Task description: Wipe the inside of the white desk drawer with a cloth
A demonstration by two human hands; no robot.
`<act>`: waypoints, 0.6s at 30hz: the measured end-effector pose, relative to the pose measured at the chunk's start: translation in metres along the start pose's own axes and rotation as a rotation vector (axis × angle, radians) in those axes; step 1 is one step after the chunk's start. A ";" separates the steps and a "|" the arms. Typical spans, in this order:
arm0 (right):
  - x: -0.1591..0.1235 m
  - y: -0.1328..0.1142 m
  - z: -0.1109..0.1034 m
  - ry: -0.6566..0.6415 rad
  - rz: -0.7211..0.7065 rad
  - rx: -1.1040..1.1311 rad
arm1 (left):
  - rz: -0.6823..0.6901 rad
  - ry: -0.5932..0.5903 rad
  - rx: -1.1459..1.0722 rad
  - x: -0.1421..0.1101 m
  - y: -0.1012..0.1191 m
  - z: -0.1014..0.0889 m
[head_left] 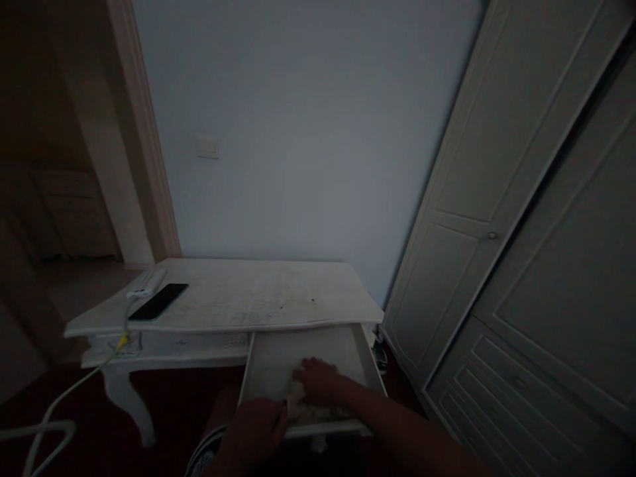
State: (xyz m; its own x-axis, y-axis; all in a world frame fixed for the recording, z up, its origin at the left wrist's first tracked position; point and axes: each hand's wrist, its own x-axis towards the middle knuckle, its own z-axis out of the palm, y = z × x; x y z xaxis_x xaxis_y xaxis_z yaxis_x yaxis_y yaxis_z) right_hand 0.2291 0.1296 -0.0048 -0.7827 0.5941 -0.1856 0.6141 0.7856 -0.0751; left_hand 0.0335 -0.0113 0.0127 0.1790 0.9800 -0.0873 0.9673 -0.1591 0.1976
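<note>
A white desk (258,295) stands against the wall with its right drawer (278,354) pulled out. My right hand (318,383) reaches into the drawer and lies on a crumpled white cloth (301,405), fingers curled over it. Close beside it, my left hand (256,430) sits at the drawer's front edge, its fingers closed at the cloth's left side. The light is dim, so the grip details are hard to read.
A black phone (158,301) and a white remote-like device (146,281) lie on the desk's left end. A white cable (74,391) hangs down from there. A tall white wardrobe (521,252) stands at the right. A doorway (59,165) opens at the left.
</note>
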 end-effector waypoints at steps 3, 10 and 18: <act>-0.006 0.026 -0.004 0.058 0.137 0.013 | -0.007 0.009 0.025 0.000 0.001 0.001; 0.018 0.065 -0.019 0.194 0.356 0.026 | 0.000 -0.003 0.029 0.003 0.003 -0.001; 0.069 0.059 -0.018 0.307 0.406 0.115 | 0.009 0.004 0.013 0.004 0.000 0.002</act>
State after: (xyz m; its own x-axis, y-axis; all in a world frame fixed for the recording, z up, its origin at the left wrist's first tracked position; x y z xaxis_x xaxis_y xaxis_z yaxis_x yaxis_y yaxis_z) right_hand 0.2094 0.2198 -0.0042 -0.4625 0.8836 0.0723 0.8679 0.4679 -0.1669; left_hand 0.0351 -0.0074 0.0100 0.1872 0.9789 -0.0814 0.9679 -0.1697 0.1856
